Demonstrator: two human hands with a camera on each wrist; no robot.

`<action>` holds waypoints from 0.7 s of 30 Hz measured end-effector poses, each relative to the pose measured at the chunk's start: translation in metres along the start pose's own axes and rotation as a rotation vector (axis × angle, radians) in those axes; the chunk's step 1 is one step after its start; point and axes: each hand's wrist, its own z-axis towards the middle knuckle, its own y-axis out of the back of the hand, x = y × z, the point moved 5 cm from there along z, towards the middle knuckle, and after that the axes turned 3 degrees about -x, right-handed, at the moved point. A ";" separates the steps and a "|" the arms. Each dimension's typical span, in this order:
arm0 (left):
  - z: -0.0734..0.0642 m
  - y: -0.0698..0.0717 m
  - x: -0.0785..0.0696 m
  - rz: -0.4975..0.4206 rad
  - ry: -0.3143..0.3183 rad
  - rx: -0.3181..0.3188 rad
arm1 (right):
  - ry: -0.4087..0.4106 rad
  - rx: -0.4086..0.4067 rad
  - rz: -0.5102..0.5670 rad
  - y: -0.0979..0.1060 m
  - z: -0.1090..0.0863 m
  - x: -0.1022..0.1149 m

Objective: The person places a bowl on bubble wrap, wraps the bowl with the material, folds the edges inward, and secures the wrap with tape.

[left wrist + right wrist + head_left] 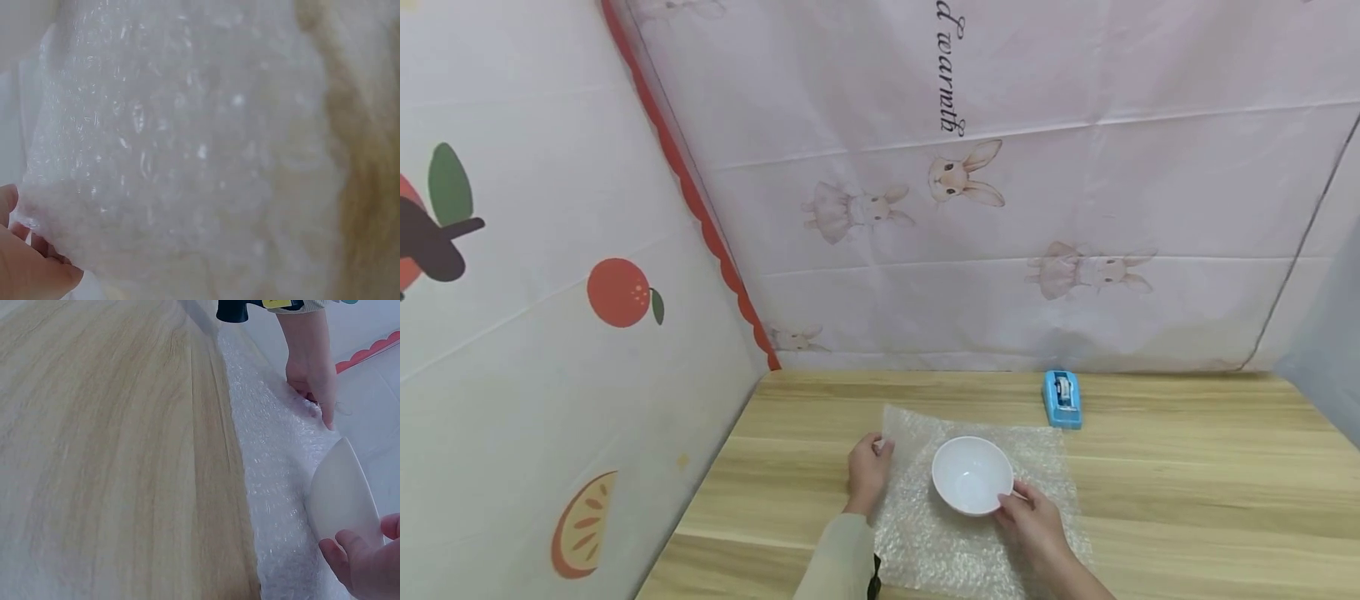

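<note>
A white bowl (pixel 972 472) stands upright on a sheet of bubble wrap (pixel 917 533) spread over the wooden table. My right hand (pixel 1033 521) holds the bowl's right rim, thumb at the edge and fingers along the outer side. In the right wrist view the bowl (pixel 344 494) shows from its side, with those fingers (pixel 356 550) against it. At the sheet's left edge, my left hand (pixel 868 471) pinches the bubble wrap. The left wrist view is filled by the wrap (pixel 169 137), its edge between thumb and fingers of the left hand (pixel 37 262).
A blue tape dispenser (pixel 1063 400) with a roll in it sits behind the sheet's far right corner. Wooden tabletop (pixel 1210 500) extends to the right. A fabric wall with printed rabbits (pixel 955 250) rises at the back, another with fruit prints (pixel 550 375) at the left.
</note>
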 end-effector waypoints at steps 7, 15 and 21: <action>-0.001 0.000 -0.005 -0.073 -0.106 -0.028 | -0.004 -0.004 -0.022 0.000 0.000 0.000; -0.005 -0.002 -0.008 -0.140 -0.152 -0.004 | -0.024 -0.010 -0.014 0.000 0.002 -0.003; -0.010 -0.001 -0.017 -0.141 -0.200 0.055 | -0.022 -0.010 -0.019 0.000 0.003 -0.004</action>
